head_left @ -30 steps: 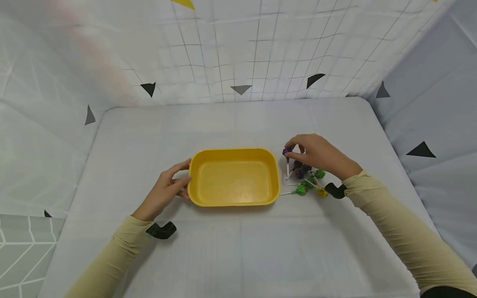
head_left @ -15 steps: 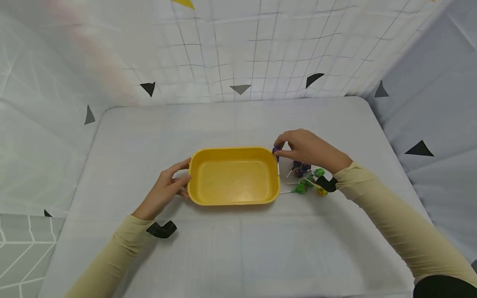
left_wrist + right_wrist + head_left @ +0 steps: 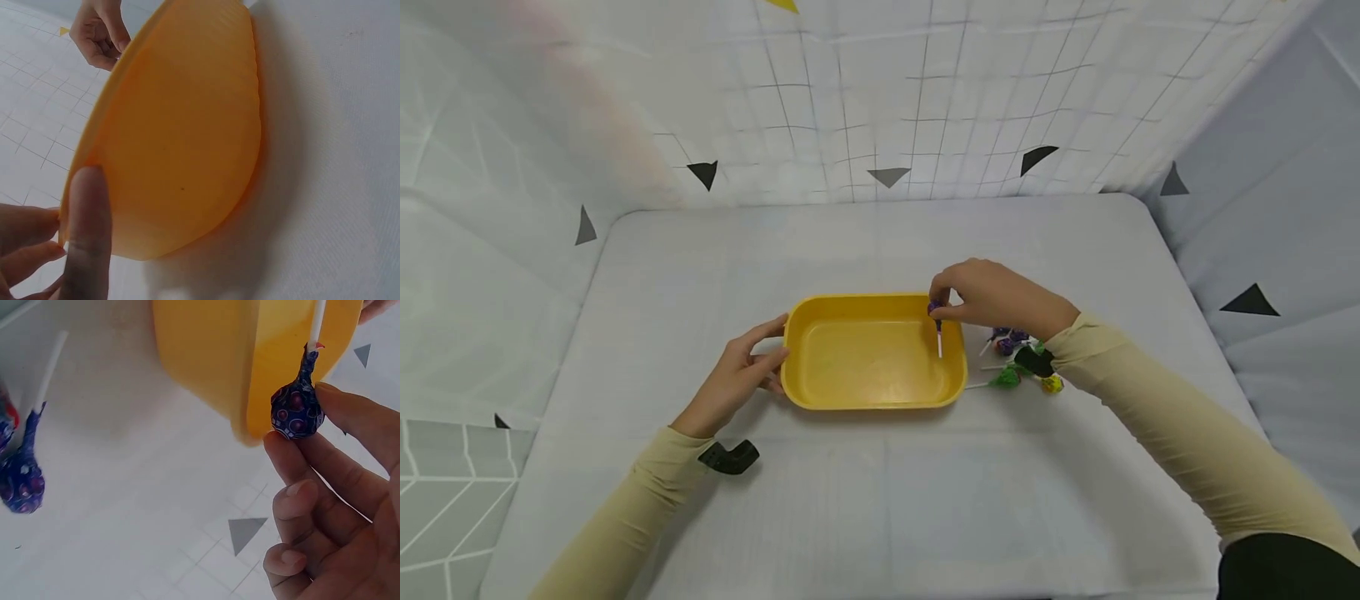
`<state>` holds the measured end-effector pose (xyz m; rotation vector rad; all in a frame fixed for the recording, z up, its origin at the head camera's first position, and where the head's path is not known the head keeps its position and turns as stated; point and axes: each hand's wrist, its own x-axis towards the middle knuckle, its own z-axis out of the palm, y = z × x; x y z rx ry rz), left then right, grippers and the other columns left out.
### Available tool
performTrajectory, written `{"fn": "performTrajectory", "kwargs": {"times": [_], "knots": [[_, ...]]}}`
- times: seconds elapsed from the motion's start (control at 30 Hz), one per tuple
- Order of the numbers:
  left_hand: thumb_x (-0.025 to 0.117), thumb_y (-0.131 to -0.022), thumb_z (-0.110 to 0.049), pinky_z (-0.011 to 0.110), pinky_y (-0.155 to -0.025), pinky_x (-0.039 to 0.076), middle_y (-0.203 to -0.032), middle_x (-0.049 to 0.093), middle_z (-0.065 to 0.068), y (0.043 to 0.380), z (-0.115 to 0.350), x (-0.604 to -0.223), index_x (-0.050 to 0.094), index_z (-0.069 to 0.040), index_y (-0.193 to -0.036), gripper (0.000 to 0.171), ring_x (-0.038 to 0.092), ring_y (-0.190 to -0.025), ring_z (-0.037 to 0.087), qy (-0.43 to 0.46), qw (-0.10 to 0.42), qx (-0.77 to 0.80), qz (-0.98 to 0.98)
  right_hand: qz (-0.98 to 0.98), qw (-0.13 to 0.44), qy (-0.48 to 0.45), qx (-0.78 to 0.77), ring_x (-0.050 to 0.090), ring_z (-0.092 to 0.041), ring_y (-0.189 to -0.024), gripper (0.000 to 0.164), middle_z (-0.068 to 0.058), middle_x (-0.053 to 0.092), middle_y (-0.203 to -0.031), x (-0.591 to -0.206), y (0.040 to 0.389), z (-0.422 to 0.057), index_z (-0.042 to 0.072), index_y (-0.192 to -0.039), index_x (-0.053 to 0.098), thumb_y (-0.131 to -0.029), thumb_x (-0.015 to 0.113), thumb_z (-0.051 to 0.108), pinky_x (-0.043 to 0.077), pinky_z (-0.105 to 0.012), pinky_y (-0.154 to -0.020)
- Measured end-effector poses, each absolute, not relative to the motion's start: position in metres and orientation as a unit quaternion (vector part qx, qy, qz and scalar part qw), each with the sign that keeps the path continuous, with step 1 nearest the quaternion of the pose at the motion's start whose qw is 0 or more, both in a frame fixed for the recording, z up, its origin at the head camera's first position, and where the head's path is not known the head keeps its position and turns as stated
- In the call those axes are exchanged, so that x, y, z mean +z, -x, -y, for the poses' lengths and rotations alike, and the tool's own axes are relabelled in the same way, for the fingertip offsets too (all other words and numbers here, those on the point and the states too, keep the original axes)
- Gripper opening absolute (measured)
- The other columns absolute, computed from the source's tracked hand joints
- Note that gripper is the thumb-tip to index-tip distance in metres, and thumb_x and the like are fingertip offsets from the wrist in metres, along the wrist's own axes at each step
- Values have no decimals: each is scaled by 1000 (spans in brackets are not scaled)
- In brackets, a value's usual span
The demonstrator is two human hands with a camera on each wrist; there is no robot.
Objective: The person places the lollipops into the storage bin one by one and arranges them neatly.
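Note:
A yellow plastic tray (image 3: pixel 872 367) lies on the table, its inside bare. At its left end my left hand (image 3: pixel 730 375) holds the rim; in the left wrist view the thumb (image 3: pixel 89 219) lies against the tray's outer wall and other fingers touch the rim. Over the tray's right end, my right hand (image 3: pixel 1000 293) pinches a purple-wrapped lollipop (image 3: pixel 297 409) by its head between thumb and fingertips. Its white stick hangs downward in the head view.
Right of the tray lie several more lollipops: purple ones (image 3: pixel 1006 344), a green one (image 3: pixel 1007 377) and a yellow one (image 3: pixel 1052 384). The right sleeve and wrist camera (image 3: pixel 1034 361) partly cover them. White sheeting with a grid (image 3: pixel 880 100) closes off the back.
My right hand has carried the purple lollipop leftward from above the pile, past the tray's right rim, to over its inside. The left hand has stayed at the tray's left end.

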<state>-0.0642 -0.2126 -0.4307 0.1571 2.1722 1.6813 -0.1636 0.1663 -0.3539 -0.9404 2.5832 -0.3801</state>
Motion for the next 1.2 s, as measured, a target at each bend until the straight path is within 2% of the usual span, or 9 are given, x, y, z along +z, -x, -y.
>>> {"fn": "performTrajectory", "kwargs": {"times": [0.3, 0.63, 1.2], "knots": [[57, -108, -20, 30, -71, 65, -160, 40, 15, 64, 213, -432, 35, -20, -162, 58, 71, -73, 17, -50, 195, 601, -773, -912, 196, 341, -114, 65, -17, -90, 16, 3, 75, -97, -357, 164, -144, 17, -102, 75, -97, 74, 32, 59, -39, -90], [57, -108, -20, 29, -70, 65, -160, 40, 15, 64, 213, -433, 36, -20, -162, 58, 71, -72, 17, -46, 195, 601, -774, -914, 174, 351, -109, 62, -18, -85, 17, 3, 73, -91, -365, 163, -123, 14, -97, 73, -95, 76, 31, 56, -36, -81], [56, -108, -18, 30, -70, 65, -162, 39, 14, 65, 213, -432, 36, -18, -162, 58, 71, -72, 16, -46, 195, 600, -774, -912, 142, 373, -95, 64, -19, -83, 17, 0, 74, -91, -372, 159, -87, 13, -95, 74, -96, 76, 29, 57, -35, -78]]}}
